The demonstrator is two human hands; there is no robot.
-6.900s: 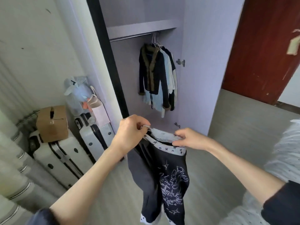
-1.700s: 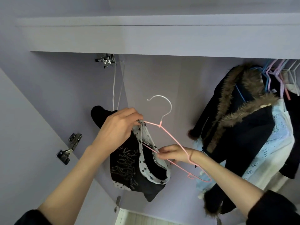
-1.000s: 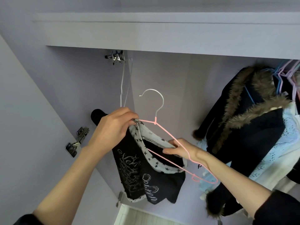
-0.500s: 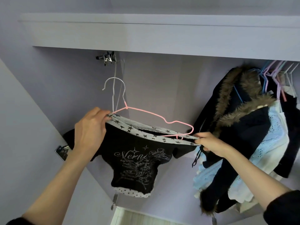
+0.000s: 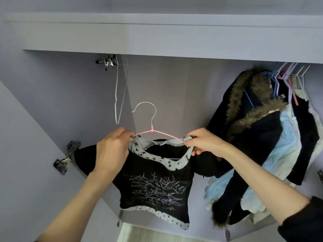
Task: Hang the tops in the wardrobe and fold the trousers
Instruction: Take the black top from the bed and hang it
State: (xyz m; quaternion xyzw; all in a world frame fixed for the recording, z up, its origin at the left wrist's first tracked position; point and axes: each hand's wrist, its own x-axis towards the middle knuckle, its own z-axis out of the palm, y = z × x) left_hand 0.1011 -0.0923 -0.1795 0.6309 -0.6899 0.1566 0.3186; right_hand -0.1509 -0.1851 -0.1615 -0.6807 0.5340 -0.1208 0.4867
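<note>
A black top with a white star-print collar and pale script on the chest hangs on a pink wire hanger with a white hook. I hold it up inside the lilac wardrobe. My left hand pinches the collar and the hanger's left shoulder. My right hand pinches the collar at the hanger's right shoulder. The hook hangs free in the air, below the shelf and touching nothing.
A white empty hanger dangles from the rail's left end. Hung clothes fill the right side: a dark fur-trimmed jacket and pale blue lace tops. A shelf spans overhead. Door hinges sit at left.
The top has come onto both hanger shoulders and hangs squarely. My hands moved closer together and toward the middle; the hook now points straight up.
</note>
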